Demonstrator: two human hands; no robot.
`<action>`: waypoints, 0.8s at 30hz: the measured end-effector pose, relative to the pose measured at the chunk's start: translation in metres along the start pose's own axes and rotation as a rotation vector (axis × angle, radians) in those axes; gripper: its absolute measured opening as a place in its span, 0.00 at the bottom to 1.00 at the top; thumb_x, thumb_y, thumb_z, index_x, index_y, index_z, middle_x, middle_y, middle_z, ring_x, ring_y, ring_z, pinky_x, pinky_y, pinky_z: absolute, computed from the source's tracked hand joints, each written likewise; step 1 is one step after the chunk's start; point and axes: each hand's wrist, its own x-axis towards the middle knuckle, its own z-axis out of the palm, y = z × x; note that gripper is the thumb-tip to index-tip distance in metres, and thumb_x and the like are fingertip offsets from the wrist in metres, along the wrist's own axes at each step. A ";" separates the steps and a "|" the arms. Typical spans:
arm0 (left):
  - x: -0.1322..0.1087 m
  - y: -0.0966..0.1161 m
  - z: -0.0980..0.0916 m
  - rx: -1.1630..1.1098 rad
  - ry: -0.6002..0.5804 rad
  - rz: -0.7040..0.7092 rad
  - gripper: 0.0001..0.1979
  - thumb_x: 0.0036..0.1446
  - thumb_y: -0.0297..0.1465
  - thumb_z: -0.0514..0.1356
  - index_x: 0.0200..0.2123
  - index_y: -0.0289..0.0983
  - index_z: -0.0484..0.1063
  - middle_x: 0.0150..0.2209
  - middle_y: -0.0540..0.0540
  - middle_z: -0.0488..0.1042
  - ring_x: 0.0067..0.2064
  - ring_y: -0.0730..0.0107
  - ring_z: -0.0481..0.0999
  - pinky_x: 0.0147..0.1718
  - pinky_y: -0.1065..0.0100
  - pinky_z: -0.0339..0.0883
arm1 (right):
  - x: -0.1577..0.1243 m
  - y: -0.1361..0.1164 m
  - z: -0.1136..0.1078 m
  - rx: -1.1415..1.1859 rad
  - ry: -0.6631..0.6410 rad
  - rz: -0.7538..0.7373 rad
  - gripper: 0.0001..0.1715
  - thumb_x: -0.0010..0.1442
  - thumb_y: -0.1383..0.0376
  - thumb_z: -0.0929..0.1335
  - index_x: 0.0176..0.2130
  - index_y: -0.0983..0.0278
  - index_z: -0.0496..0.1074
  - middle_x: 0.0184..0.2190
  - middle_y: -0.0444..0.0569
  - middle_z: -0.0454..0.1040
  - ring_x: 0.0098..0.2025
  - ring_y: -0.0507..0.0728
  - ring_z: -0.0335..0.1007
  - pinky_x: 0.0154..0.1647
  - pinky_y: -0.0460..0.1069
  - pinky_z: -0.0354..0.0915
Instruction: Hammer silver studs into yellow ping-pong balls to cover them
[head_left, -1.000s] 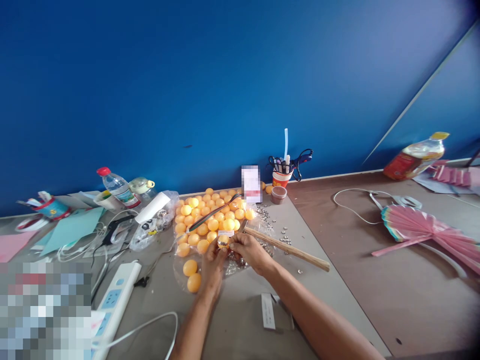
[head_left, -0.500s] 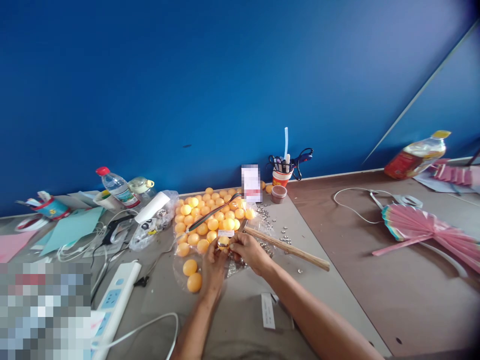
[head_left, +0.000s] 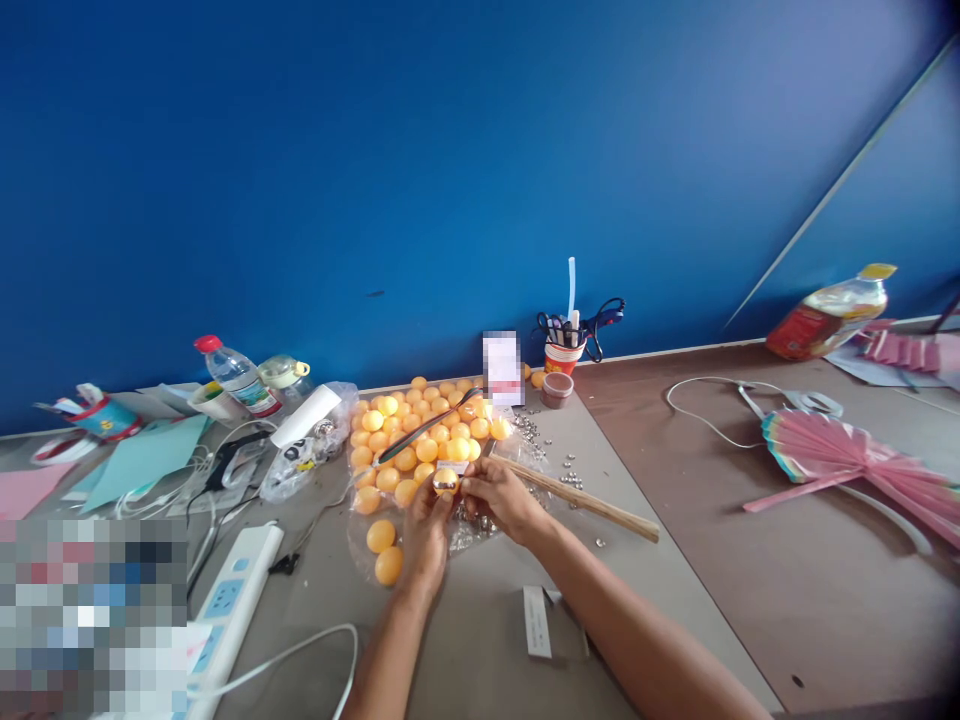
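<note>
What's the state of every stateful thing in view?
orange ball: held at the fingertips of left hand and right hand
water bottle: capped, tilted
oil bottle: capped, tilted
pink fan: spread open, lying flat
pen cup: upright, holding scissors

I see smooth, glossy orange plastic balls (head_left: 409,440) lying on a clear, crinkled plastic bag (head_left: 463,537). The stick (head_left: 574,497) looks like bare matt wood, the studs (head_left: 534,428) shiny metal, the fan (head_left: 847,455) pleated paper.
</note>
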 end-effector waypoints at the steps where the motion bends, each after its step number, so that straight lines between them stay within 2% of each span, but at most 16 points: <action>1: 0.001 0.001 0.001 -0.039 0.000 -0.012 0.18 0.44 0.41 0.72 0.38 0.40 0.78 0.41 0.44 0.81 0.47 0.53 0.79 0.49 0.56 0.71 | 0.001 -0.003 -0.004 0.001 -0.007 -0.020 0.16 0.45 0.58 0.72 0.28 0.62 0.64 0.17 0.38 0.66 0.19 0.48 0.59 0.23 0.45 0.55; 3: 0.002 0.004 0.002 -0.085 0.012 -0.038 0.17 0.43 0.40 0.73 0.36 0.41 0.78 0.39 0.45 0.81 0.46 0.54 0.79 0.51 0.55 0.70 | 0.004 -0.008 -0.013 -0.128 0.014 -0.066 0.10 0.47 0.61 0.71 0.28 0.62 0.67 0.16 0.37 0.64 0.19 0.49 0.57 0.23 0.45 0.54; 6: 0.003 0.003 0.000 -0.084 0.035 -0.049 0.17 0.42 0.38 0.73 0.37 0.41 0.78 0.40 0.46 0.81 0.45 0.55 0.80 0.53 0.54 0.69 | 0.006 -0.014 -0.025 -0.527 0.051 -0.140 0.01 0.47 0.68 0.68 0.25 0.63 0.70 0.20 0.41 0.68 0.23 0.51 0.60 0.27 0.46 0.57; 10: 0.004 -0.003 -0.006 -0.009 0.010 -0.026 0.19 0.46 0.38 0.72 0.42 0.41 0.78 0.43 0.45 0.82 0.46 0.54 0.80 0.52 0.55 0.69 | 0.000 -0.014 -0.029 -1.041 0.047 -0.188 0.08 0.51 0.73 0.65 0.29 0.64 0.73 0.30 0.49 0.76 0.33 0.56 0.69 0.35 0.47 0.59; 13: 0.006 -0.009 -0.010 0.041 0.014 0.000 0.21 0.48 0.39 0.71 0.45 0.41 0.77 0.43 0.44 0.82 0.45 0.53 0.80 0.51 0.55 0.70 | -0.006 -0.012 -0.024 -1.341 0.045 -0.171 0.10 0.55 0.73 0.65 0.35 0.66 0.75 0.39 0.55 0.76 0.38 0.58 0.72 0.37 0.48 0.59; 17: 0.005 -0.013 -0.013 0.101 0.051 0.017 0.24 0.47 0.40 0.71 0.48 0.40 0.77 0.42 0.44 0.82 0.46 0.52 0.81 0.51 0.56 0.70 | -0.008 -0.009 -0.018 -1.508 0.042 -0.152 0.12 0.61 0.70 0.63 0.41 0.66 0.74 0.42 0.57 0.75 0.36 0.57 0.73 0.34 0.47 0.58; 24: 0.004 -0.009 -0.009 0.012 0.052 -0.004 0.25 0.46 0.39 0.73 0.49 0.42 0.76 0.47 0.45 0.80 0.44 0.58 0.81 0.49 0.59 0.72 | -0.006 -0.009 -0.017 -1.478 0.039 -0.159 0.11 0.63 0.70 0.63 0.34 0.65 0.74 0.38 0.55 0.74 0.34 0.55 0.71 0.31 0.47 0.56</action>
